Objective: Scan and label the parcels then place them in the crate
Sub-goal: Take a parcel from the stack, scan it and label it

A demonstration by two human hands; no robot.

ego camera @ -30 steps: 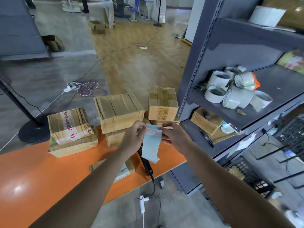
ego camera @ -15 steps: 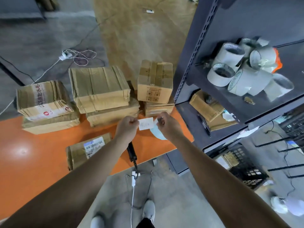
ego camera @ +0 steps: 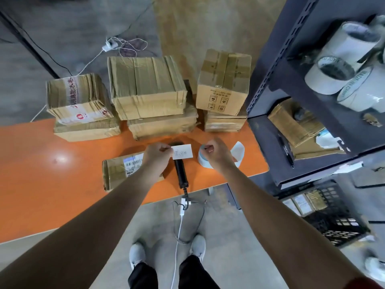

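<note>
Moved: hands now apart, white label [ego camera: 182, 151] off its blue backing strip [ego camera: 202, 160].
Left hand [ego camera: 157, 156]: fingers pinch label over black scanner [ego camera: 180, 172].
Right hand [ego camera: 216, 152]: fingers grip strip.
Parcel [ego camera: 123, 170]: taped cardboard, on orange tabletop [ego camera: 41, 174], beside scanner.

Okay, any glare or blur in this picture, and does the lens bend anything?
Head view: glare spot on the orange table left of the flat parcel; tape rolls at the right edge blurred and stretched; wide lens tilts the shelf upright; white label in the left hand is sharp, backing strip in the right hand too.
</note>
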